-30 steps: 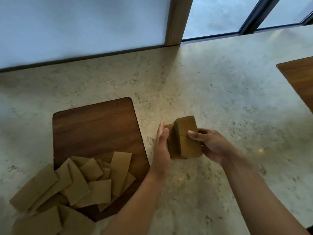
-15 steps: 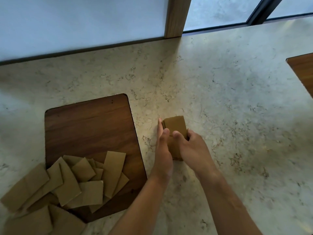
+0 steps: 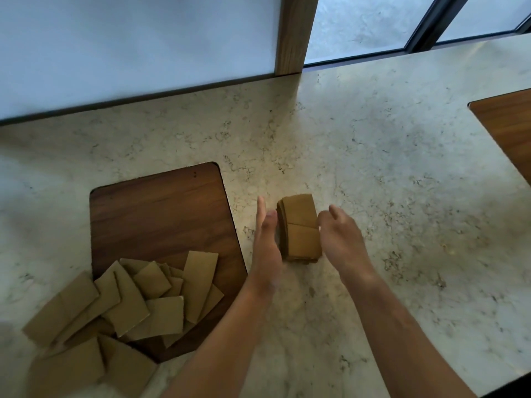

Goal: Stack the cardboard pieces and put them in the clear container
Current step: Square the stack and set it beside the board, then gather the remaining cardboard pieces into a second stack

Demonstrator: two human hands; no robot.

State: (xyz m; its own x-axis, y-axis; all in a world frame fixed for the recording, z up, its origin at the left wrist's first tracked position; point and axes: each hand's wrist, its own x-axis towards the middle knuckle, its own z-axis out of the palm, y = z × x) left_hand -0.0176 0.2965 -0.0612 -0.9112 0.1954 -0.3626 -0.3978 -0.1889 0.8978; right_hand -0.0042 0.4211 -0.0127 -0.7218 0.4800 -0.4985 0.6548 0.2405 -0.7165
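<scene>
A neat stack of brown cardboard pieces (image 3: pixel 300 228) lies flat on the marble counter (image 3: pixel 373 168), between my two hands. My left hand (image 3: pixel 265 242) stands on edge just left of the stack, fingers straight, a thin gap showing beside the stack. My right hand (image 3: pixel 340 239) is at the stack's right edge with fingers loosely curled and the thumb lifted, holding nothing. A loose heap of several cardboard pieces (image 3: pixel 129 297) lies at the lower left, partly on a dark wooden board (image 3: pixel 161 214). No clear container is in view.
A wall with a wooden post (image 3: pixel 293 33) and windows runs along the back of the counter. A second wooden inset (image 3: pixel 508 127) sits at the right edge. The counter's front edge cuts across the lower right corner.
One second ago both hands held the stack raised and tilted. It has since been set down flat on the counter, and both hands have let go and drawn apart to its sides.
</scene>
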